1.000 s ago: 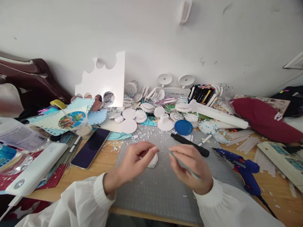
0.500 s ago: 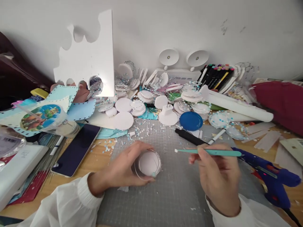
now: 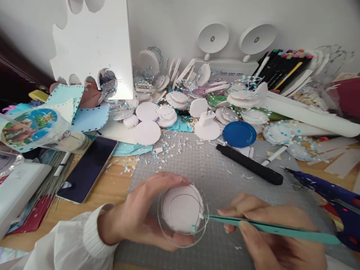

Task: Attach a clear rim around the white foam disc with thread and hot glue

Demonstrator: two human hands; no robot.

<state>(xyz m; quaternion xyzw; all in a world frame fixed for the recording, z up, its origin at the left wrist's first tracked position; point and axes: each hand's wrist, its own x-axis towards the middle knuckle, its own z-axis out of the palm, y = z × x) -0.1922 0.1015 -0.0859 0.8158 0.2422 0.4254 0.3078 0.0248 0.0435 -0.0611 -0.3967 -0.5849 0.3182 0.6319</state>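
My left hand (image 3: 146,210) is closed around a round white disc (image 3: 181,212) with thin wire rings looped about it. A tiny light-blue piece (image 3: 192,228) sits on the wire near the lower right rim. In my right hand (image 3: 270,225), teal tweezers (image 3: 292,233) are pinched between thumb and fingers. At their tip, a tiny white piece (image 3: 201,216) meets the right side of the wire at the disc's edge; whether the tips still grip it I cannot tell. Beneath both hands lies a grey cutting mat (image 3: 222,243).
Small blue and white star bits (image 3: 168,150) are scattered on the mat. A blue lid (image 3: 239,134), a black pen-like tool (image 3: 250,165) and a blue glue gun (image 3: 317,185) lie to the right. At left are a phone (image 3: 88,168) and a plastic cup (image 3: 67,140). White discs (image 3: 147,133) crowd the back.
My right hand has moved the tweezers left and down to the wire on the disc. The camera view has come closer and lower; my left hand still holds the disc.
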